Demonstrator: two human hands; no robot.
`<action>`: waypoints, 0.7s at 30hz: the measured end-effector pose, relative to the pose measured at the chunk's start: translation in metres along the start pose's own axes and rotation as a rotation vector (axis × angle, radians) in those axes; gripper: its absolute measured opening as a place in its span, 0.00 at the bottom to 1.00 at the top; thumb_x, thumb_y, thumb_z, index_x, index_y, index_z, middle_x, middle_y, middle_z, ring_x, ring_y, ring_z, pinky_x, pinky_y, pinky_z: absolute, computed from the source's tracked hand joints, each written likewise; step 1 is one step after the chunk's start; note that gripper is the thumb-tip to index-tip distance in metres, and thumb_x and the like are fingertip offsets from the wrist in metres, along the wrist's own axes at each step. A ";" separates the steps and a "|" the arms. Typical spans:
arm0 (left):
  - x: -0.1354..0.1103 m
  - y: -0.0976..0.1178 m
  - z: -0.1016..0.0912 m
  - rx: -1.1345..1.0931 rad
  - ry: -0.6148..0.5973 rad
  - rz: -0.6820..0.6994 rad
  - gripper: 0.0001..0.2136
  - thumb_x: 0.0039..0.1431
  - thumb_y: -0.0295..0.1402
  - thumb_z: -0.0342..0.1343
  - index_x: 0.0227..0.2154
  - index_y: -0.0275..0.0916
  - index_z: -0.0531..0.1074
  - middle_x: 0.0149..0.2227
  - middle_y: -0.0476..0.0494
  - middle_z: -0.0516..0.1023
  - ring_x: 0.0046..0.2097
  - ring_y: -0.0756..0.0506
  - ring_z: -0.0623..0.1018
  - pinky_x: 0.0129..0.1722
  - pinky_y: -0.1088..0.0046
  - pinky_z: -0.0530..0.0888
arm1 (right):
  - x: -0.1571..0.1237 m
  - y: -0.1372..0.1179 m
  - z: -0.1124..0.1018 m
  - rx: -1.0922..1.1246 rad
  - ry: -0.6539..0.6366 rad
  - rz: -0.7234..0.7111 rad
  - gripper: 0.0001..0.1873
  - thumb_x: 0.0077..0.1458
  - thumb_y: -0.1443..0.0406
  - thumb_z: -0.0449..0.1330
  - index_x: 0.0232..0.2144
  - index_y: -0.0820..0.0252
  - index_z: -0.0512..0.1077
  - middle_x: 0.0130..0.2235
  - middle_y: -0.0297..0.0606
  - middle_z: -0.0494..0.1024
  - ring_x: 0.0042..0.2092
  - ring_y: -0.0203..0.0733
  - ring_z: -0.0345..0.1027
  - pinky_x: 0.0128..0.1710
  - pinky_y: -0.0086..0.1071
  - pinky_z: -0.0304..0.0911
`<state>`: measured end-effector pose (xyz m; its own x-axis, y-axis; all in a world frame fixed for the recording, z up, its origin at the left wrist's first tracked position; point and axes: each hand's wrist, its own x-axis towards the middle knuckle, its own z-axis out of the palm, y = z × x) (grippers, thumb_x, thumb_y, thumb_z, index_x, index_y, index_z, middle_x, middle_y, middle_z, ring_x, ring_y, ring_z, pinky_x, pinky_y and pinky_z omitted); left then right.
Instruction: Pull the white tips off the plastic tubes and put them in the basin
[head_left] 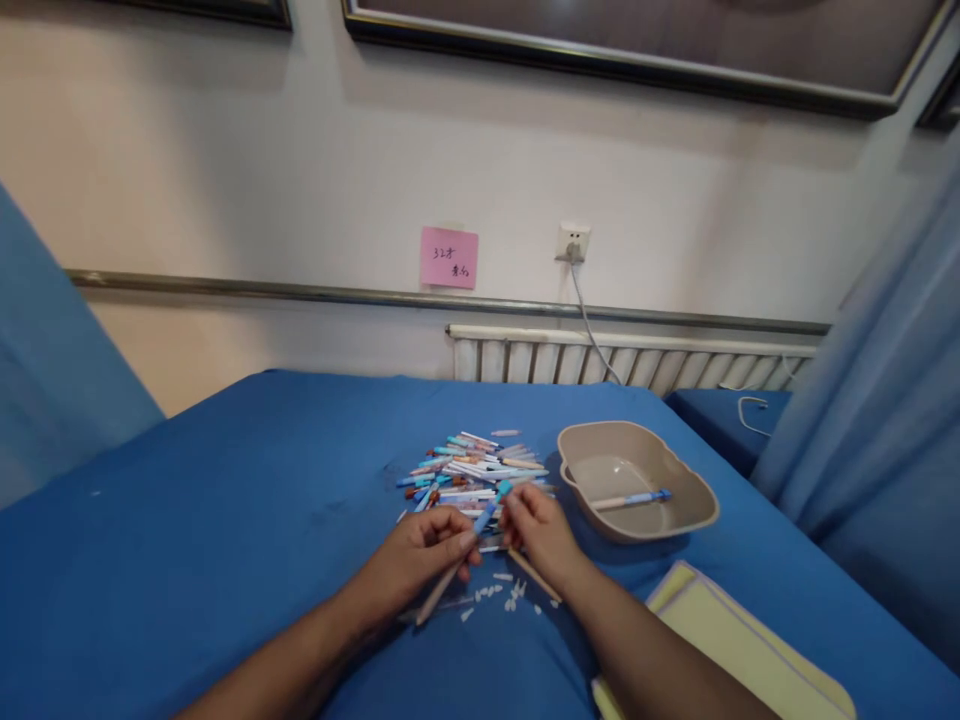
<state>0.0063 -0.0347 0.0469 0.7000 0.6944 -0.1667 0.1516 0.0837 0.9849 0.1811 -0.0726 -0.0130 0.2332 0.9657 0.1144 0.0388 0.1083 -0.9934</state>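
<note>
the left hand (442, 545) has its thumb and fingers clamped on a blue pen (486, 517), which is held at a slant over the blue cloth (225, 520). the pen's pale wooden-looking end points down toward the person, and its light blue top leans toward the right hand (541, 535). the right hand's fingers are curled in close at that top; from here i cannot tell whether they grip it. below the right hand a pale brown stick (535, 575) pokes out, and i cannot tell if it is held or just lying there.

just beyond the hands is a loose heap of pens (465, 468), mostly blue, white and brown, lying across one another. nearer the person, small white bits (514, 592) are scattered on the cloth.

right of the heap sits a beige basin (637, 435) with one blue-and-wood pen (632, 500) lying inside. a pale yellow pad (739, 625) lies nearer the person, partly behind the right forearm. on the wall beyond, a pink note (449, 258) hangs left of a socket (574, 243).
</note>
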 end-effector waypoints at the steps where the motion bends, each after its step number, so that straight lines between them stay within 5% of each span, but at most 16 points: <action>1: 0.002 0.010 0.003 0.020 0.004 0.030 0.17 0.46 0.47 0.60 0.27 0.35 0.69 0.26 0.48 0.74 0.26 0.52 0.70 0.25 0.79 0.65 | -0.001 -0.001 0.002 -0.105 0.001 -0.046 0.14 0.55 0.53 0.52 0.30 0.58 0.68 0.25 0.33 0.72 0.24 0.36 0.65 0.24 0.28 0.59; 5: 0.022 0.060 0.026 0.182 -0.025 0.172 0.16 0.46 0.45 0.60 0.27 0.34 0.71 0.24 0.50 0.71 0.27 0.51 0.68 0.26 0.78 0.64 | -0.007 -0.011 0.006 -0.524 -0.086 -0.206 0.06 0.54 0.66 0.53 0.32 0.58 0.71 0.34 0.36 0.77 0.37 0.40 0.69 0.35 0.29 0.60; 10: 0.075 0.106 0.076 0.408 -0.059 0.277 0.13 0.47 0.41 0.59 0.26 0.34 0.73 0.21 0.53 0.68 0.24 0.53 0.65 0.24 0.79 0.61 | -0.010 -0.022 0.005 -0.746 -0.176 -0.238 0.09 0.54 0.67 0.52 0.34 0.58 0.72 0.35 0.36 0.78 0.37 0.39 0.70 0.35 0.28 0.58; 16: 0.158 0.099 0.131 0.532 -0.105 0.379 0.12 0.49 0.40 0.55 0.26 0.34 0.72 0.23 0.51 0.71 0.26 0.52 0.68 0.26 0.78 0.65 | -0.008 -0.026 0.002 -0.804 -0.226 -0.244 0.14 0.55 0.66 0.51 0.42 0.55 0.71 0.43 0.35 0.77 0.44 0.40 0.70 0.39 0.28 0.60; 21: 0.202 0.076 0.150 0.676 -0.103 0.357 0.10 0.50 0.37 0.54 0.24 0.34 0.72 0.22 0.52 0.70 0.26 0.52 0.68 0.26 0.78 0.64 | -0.005 -0.028 0.000 -0.880 -0.242 -0.275 0.19 0.55 0.63 0.50 0.48 0.55 0.68 0.51 0.39 0.73 0.50 0.46 0.68 0.46 0.33 0.61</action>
<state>0.2643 0.0050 0.0809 0.8431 0.5242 0.1199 0.2741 -0.6107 0.7429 0.1787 -0.0805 0.0147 -0.0968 0.9663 0.2384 0.8030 0.2173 -0.5549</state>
